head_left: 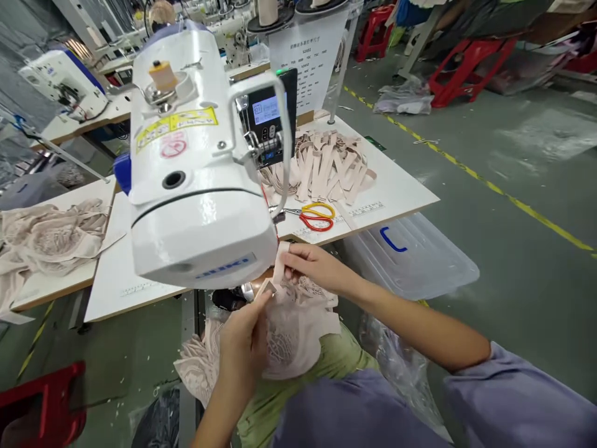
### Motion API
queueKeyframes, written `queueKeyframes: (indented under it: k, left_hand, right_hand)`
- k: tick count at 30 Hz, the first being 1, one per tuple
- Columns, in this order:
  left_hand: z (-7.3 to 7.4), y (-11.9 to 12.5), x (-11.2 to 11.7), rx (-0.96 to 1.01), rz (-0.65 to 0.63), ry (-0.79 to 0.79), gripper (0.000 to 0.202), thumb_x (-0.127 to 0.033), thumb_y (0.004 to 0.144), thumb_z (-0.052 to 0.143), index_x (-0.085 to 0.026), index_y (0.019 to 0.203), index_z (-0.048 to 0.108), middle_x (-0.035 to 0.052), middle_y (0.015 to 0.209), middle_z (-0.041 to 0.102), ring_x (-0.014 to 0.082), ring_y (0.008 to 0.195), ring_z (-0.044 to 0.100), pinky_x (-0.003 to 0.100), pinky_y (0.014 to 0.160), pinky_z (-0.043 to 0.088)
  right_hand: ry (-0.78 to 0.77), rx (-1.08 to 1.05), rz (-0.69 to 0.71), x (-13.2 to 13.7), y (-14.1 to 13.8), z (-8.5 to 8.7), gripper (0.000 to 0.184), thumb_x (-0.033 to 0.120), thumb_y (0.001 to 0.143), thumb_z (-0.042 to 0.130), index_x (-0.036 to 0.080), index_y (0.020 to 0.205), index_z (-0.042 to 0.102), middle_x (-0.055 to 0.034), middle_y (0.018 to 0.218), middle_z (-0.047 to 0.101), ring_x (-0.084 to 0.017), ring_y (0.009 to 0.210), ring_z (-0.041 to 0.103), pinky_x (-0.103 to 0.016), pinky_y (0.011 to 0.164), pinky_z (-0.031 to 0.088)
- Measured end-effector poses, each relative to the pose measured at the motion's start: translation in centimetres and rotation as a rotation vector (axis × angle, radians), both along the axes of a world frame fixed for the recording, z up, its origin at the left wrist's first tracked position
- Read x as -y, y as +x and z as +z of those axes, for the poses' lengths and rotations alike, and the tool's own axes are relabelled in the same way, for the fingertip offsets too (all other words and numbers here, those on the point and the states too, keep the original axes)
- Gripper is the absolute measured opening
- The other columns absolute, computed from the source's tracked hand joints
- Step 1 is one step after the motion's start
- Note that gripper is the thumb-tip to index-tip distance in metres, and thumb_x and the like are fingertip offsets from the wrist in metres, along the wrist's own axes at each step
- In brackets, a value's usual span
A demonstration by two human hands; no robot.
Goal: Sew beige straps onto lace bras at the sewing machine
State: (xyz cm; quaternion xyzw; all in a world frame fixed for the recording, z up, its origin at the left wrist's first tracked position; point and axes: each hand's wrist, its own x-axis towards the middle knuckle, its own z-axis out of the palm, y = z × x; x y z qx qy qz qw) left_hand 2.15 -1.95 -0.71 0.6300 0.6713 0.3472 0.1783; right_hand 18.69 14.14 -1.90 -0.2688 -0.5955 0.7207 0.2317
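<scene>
Your left hand (242, 345) and right hand (310, 267) pinch the ends of the narrow beige fabric strap (278, 272); its long axis points up toward the white sewing machine (200, 186).

Both bare hands are pinching, close together in front of the body.
The left hand (242, 345) is pointing upward on a bare forearm, its back facing the camera, thumb and fingers pressing together at the top. The right hand (310, 267) is lying palm down, its bare forearm stretching in from a lilac sleeve (522, 398), fingertips pinching just beside the left thumb.
</scene>
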Motion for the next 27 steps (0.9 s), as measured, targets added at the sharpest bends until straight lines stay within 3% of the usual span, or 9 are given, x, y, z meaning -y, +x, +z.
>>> queueKeyframes:
  k: [2,3,6,7,9,12,15,22,27]
  left_hand:
    - [0.6,-0.5,-0.4,0.098,0.026,-0.113,0.035,-0.025,0.098,0.046,-0.024,0.125,0.068,0.0071,0.119,0.074,0.0197,0.101,0.071,0.025,0.08,0.055]
    - [1.0,-0.6,-0.6,0.139,0.035,-0.157,0.035,-0.028,0.099,0.046,-0.025,0.125,0.068,0.0069,0.12,0.073,0.0204,0.101,0.071,0.025,0.08,0.056]
    - [1.8,-0.7,-0.8,0.214,0.051,-0.262,0.038,-0.035,0.099,0.045,-0.024,0.128,0.067,0.0046,0.08,0.077,0.0166,0.063,0.069,0.023,0.055,0.051]
    - [2.0,-0.7,-0.8,0.228,0.052,-0.288,0.039,-0.037,0.099,0.045,-0.022,0.129,0.066,0.002,0.065,0.071,0.0144,0.05,0.061,0.022,0.048,0.046]
    - [2.1,-0.8,-0.8,0.247,0.047,-0.312,0.041,-0.038,0.099,0.045,-0.02,0.131,0.065,-0.0013,0.053,0.063,0.0118,0.04,0.051,0.021,0.041,0.039]
    - [1.9,-1.0,-0.7,0.228,0.031,-0.285,0.04,-0.037,0.099,0.046,-0.02,0.129,0.067,-0.0001,0.054,0.063,0.0123,0.041,0.051,0.022,0.042,0.038]
    - [1.7,-1.1,-0.5,0.156,0.006,-0.247,0.04,-0.036,0.099,0.046,-0.022,0.128,0.067,0.0,0.05,0.06,0.0155,0.044,0.054,0.024,0.045,0.042]
    - [2.3,-1.0,-0.6,0.131,-0.003,-0.303,0.04,-0.036,0.099,0.046,-0.024,0.131,0.065,0.0031,0.068,0.073,0.0175,0.054,0.064,0.025,0.05,0.048]
    - [2.4,-1.4,-1.6,0.09,0.029,-0.212,0.035,-0.034,0.095,0.051,-0.024,0.121,0.072,0.0063,0.085,0.078,0.0238,0.079,0.073,0.028,0.061,0.055]
  right_hand:
    - [0.026,0.01,-0.025,-1.2,-0.5,-0.6,0.033,0.049,0.09,0.062,0.016,0.09,0.066,0.0017,0.067,0.059,-0.011,0.061,0.056,-0.023,0.06,0.048]
    - [0.06,0.02,-0.043,-1.6,-0.8,-0.8,0.029,0.046,0.088,0.065,0.017,0.089,0.065,0.0026,0.065,0.058,-0.011,0.06,0.056,-0.023,0.059,0.048]
    - [0.235,0.057,-0.129,-2.4,-2.0,-0.7,0.022,0.04,0.084,0.068,0.019,0.088,0.063,0.0025,0.067,0.058,-0.014,0.062,0.057,-0.028,0.063,0.049]
    - [0.31,0.072,-0.164,-2.5,-2.5,-0.5,0.02,0.039,0.084,0.068,0.02,0.087,0.064,0.0012,0.07,0.059,-0.016,0.065,0.058,-0.031,0.067,0.05]
    - [0.45,0.1,-0.215,-2.5,-3.3,0.0,0.016,0.036,0.083,0.068,0.02,0.081,0.065,-0.0026,0.079,0.062,-0.02,0.077,0.059,-0.037,0.078,0.051]
    - [0.573,0.113,-0.223,-2.4,-4.3,0.6,0.011,0.031,0.083,0.066,0.02,0.079,0.068,-0.0067,0.099,0.063,-0.024,0.097,0.06,-0.041,0.093,0.049]
    - [0.62,0.117,-0.188,-2.4,-4.6,0.8,0.008,0.027,0.084,0.064,0.021,0.085,0.07,-0.0077,0.109,0.062,-0.026,0.108,0.057,-0.041,0.097,0.048]
    - [0.658,0.141,-0.09,-3.1,-4.6,0.7,0.008,0.017,0.083,0.059,0.016,0.075,0.062,-0.0083,0.098,0.062,-0.023,0.096,0.057,-0.037,0.086,0.048]
    - [0.661,0.157,-0.067,-3.3,-4.7,0.8,0.009,0.015,0.082,0.058,0.016,0.073,0.059,-0.0064,0.091,0.059,-0.021,0.089,0.055,-0.036,0.081,0.046]
